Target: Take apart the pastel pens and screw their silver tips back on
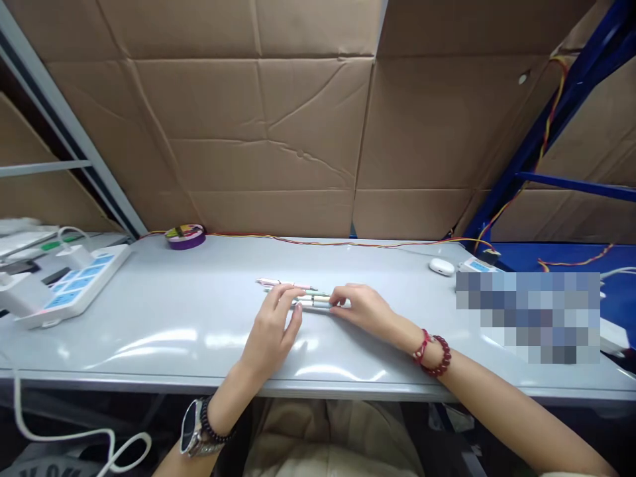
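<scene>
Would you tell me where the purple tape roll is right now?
In the head view, the purple tape roll lies at the table's far left edge, beside the white power strip.

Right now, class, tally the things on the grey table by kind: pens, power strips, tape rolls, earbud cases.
Pens: about 4, bunched, exact count unclear
Power strips: 1
Tape rolls: 1
Earbud cases: 1
Total: about 7

A few pens [303,295] lie side by side mid-bench [199,331], the left hand [272,331] at their left end, the right hand [362,308] at their right. A power strip [74,286] sits far left, a tape roll [185,236] behind, an earbud case [442,266] right.
</scene>
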Demonstrator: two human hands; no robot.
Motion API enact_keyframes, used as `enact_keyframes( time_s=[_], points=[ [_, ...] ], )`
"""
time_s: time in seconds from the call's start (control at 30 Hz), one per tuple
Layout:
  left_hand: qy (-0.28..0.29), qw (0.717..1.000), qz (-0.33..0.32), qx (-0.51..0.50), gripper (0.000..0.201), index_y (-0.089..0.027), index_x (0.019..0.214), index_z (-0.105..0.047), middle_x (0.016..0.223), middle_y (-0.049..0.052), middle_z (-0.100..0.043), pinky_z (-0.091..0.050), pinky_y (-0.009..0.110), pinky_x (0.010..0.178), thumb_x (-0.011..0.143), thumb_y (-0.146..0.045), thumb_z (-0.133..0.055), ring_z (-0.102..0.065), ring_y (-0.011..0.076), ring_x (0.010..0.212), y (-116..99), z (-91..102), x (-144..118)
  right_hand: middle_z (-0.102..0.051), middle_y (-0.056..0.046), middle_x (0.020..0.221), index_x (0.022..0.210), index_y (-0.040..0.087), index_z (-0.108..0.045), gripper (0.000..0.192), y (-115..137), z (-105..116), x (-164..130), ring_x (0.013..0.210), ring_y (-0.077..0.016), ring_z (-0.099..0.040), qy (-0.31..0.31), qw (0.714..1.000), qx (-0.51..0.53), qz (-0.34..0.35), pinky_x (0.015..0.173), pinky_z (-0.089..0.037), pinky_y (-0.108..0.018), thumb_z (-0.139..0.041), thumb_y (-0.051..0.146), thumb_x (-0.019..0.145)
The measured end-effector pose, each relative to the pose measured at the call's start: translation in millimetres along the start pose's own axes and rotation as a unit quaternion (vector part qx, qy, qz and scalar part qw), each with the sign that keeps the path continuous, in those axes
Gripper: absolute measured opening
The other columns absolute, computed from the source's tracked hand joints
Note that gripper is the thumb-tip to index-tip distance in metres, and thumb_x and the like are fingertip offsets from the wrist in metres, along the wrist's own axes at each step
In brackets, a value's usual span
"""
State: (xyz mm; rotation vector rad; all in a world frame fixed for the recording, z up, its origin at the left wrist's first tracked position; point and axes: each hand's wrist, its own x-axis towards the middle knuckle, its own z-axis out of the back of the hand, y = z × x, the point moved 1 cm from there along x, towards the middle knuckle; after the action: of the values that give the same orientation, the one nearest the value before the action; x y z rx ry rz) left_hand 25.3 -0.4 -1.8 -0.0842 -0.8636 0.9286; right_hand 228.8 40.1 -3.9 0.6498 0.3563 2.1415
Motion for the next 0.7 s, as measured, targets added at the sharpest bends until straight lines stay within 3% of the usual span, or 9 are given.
enact_keyframes(
  time_s=[0.13, 0.33, 0.53, 0.7],
  points=[
    [0.032, 0.999, 0.004, 0.007, 0.023, -0.02, 0.098, -0.053, 0.104, 0.005, -0.053, -0.042, 0.033, 0.088, 0.094, -0.015, -0.031, -0.05, 0.0202, 0.103, 1, -0.9, 0, -0.059, -0.003, 0.077, 0.084, 0.021, -0.064, 0.008, 2, -3, 0, 0.071, -0.017, -0.054, -0.013, 0.997, -0.073, -0.012, 0.063, -0.041, -0.026, -0.059, 0.015, 0.08],
    [0.055, 0.998, 0.02, 0.029, 0.023, -0.02, 0.099, -0.054, 0.104, 0.006, -0.054, -0.041, 0.038, 0.087, 0.093, -0.018, -0.032, -0.049, 0.0238, 0.101, 5, 4.2, 4, -0.063, -0.003, 0.088, 0.089, 0.022, -0.062, 0.01, 6, 1, 3, 0.086, -0.0201, -0.054, -0.014, 0.994, -0.105, 0.004, 0.067, -0.045, -0.028, -0.062, 0.016, 0.08],
    [0.21, 0.976, 0.009, 0.055, 0.022, -0.022, 0.104, -0.053, 0.103, 0.005, -0.056, -0.045, 0.035, 0.081, 0.092, -0.021, -0.034, -0.054, 0.0221, 0.094, 1, 9.8, 2, -0.061, -0.002, 0.105, 0.099, 0.024, -0.059, 0.014, 0, 34, -3, 0.089, -0.0163, -0.058, -0.079, 0.991, -0.097, -0.042, 0.071, -0.048, -0.027, -0.051, 0.026, 0.088],
    [0.298, 0.953, 0.041, -0.025, 0.022, -0.027, 0.107, -0.054, 0.104, 0.001, -0.058, -0.047, 0.03, 0.082, 0.093, -0.024, -0.037, -0.056, 0.0187, 0.094, -11, 19.8, -5, -0.059, -0.006, 0.108, 0.102, 0.021, -0.056, 0.019, -8, 41, -43, 0.089, -0.0216, -0.06, -0.157, 0.969, -0.12, -0.15, 0.071, -0.049, -0.035, -0.043, 0.028, 0.09]
  ],
)
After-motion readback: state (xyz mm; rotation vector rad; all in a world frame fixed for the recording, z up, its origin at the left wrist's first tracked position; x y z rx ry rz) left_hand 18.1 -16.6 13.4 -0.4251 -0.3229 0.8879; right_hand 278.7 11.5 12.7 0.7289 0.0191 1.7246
